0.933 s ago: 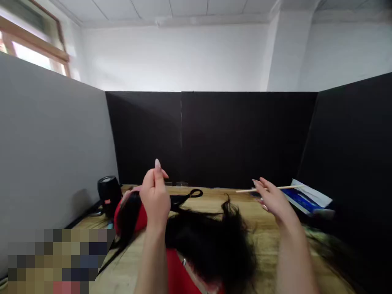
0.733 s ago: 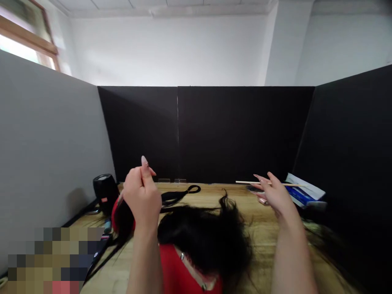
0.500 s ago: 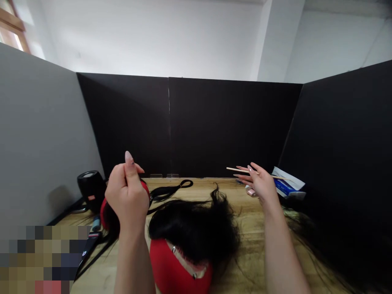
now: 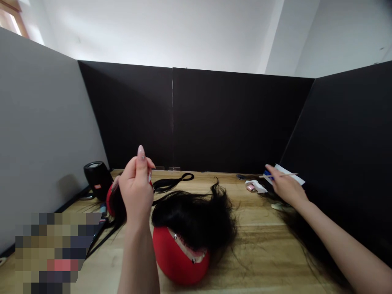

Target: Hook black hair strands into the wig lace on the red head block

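Observation:
My left hand [image 4: 137, 181] is raised over the left side of the table, fingers curled and thumb pointing up. A sliver of white shows by its fingers, but what they hold, if anything, is hidden. Over at the right, my right hand [image 4: 286, 185] grips a thin wooden stick [image 4: 289, 175] and reaches over a blue and white box [image 4: 289, 170], partly covering it. Between my arms lies a red dome-shaped head form [image 4: 180, 261] with a black wig [image 4: 196, 218] on it. Its pale lace edge is fastened with small metal pins.
A black cylindrical speaker [image 4: 98, 179] stands at the left, near another red form [image 4: 110, 202] with dark hair. A looped black hair bundle [image 4: 171, 182] lies behind the wig. A pink item on white paper [image 4: 257, 187] and loose dark hair [image 4: 318, 253] are at the right. Dark panels [image 4: 239, 118] enclose the table.
My right hand has moved right, from beside the pink item to over the blue and white box, still with the stick. My left hand keeps its closed pose. The view has shifted slightly.

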`<move>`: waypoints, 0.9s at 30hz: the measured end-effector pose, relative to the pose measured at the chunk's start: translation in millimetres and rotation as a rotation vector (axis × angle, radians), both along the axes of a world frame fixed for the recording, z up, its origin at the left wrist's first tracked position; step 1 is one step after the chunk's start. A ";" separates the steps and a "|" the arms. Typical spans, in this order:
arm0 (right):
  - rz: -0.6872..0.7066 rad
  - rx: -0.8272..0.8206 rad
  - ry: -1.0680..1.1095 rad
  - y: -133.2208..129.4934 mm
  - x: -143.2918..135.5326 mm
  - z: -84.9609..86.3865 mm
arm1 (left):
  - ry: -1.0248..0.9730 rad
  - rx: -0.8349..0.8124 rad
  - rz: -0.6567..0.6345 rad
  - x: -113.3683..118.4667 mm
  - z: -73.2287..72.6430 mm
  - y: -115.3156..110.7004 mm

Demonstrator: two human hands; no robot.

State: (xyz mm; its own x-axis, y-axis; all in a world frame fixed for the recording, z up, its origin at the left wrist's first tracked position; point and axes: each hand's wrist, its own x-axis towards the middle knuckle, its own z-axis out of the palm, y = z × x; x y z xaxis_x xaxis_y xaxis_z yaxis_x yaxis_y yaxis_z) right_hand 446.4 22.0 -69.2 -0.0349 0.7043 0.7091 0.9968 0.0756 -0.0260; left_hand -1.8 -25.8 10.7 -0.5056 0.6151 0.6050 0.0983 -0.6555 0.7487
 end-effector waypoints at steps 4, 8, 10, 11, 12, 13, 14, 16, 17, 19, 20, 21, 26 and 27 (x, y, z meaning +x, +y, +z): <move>-0.097 0.176 0.281 -8.4 -23.1 12.7 | 0.143 -0.018 -0.061 2.5 4.1 -1.5; 0.085 0.162 0.417 -40.4 -95.6 0.8 | 0.366 -0.041 -0.044 -11.8 7.5 0.5; 0.263 0.102 0.434 -61.9 -141.7 -8.3 | 0.440 -0.069 -0.054 -23.8 4.7 0.4; 0.360 0.058 0.422 -72.3 -164.5 -12.6 | 0.476 -0.084 -0.064 -30.0 1.8 -0.1; 0.480 -0.004 0.401 -81.5 -186.1 -16.7 | 0.522 -0.091 -0.072 -35.7 -2.3 -0.9; 0.650 -0.111 0.347 -89.2 -205.8 -20.7 | 0.581 -0.089 -0.075 -40.9 -7.4 -1.9; 0.760 -0.187 0.277 -94.9 -223.2 -24.9 | 0.648 -0.079 -0.077 -45.4 -13.3 -2.9; 0.883 -0.259 0.150 -99.7 -249.8 -33.8 | 0.766 -0.062 -0.103 -52.6 -27.2 -5.3; 0.909 -0.281 0.115 -99.0 -259.0 -38.5 | 0.802 -0.065 -0.133 -55.5 -34.9 -6.6; 0.919 -0.288 0.168 -93.1 -270.2 -47.3 | 0.833 -0.098 -0.212 -59.9 -50.7 -9.7; 0.905 -0.278 0.238 -88.9 -272.7 -51.0 | 0.842 -0.113 -0.250 -61.6 -58.6 -11.7; 0.883 -0.262 0.316 -84.4 -273.7 -54.1 | 0.851 -0.124 -0.284 -62.8 -66.2 -13.8; 0.743 -0.194 0.542 -64.2 -266.4 -65.0 | 0.884 -0.147 -0.446 -59.2 -96.5 -25.6; 0.709 -0.181 0.579 -60.3 -263.3 -68.1 | 0.883 -0.153 -0.469 -56.8 -100.5 -27.5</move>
State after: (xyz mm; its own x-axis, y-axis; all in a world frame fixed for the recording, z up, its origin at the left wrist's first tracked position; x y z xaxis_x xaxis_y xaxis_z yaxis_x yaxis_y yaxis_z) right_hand 183.1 -38.3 -137.3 -0.1744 0.7553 0.6318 0.5473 0.6077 -0.5754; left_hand -58.6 -53.3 -89.7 0.3973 0.7391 0.5440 0.4149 -0.6734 0.6119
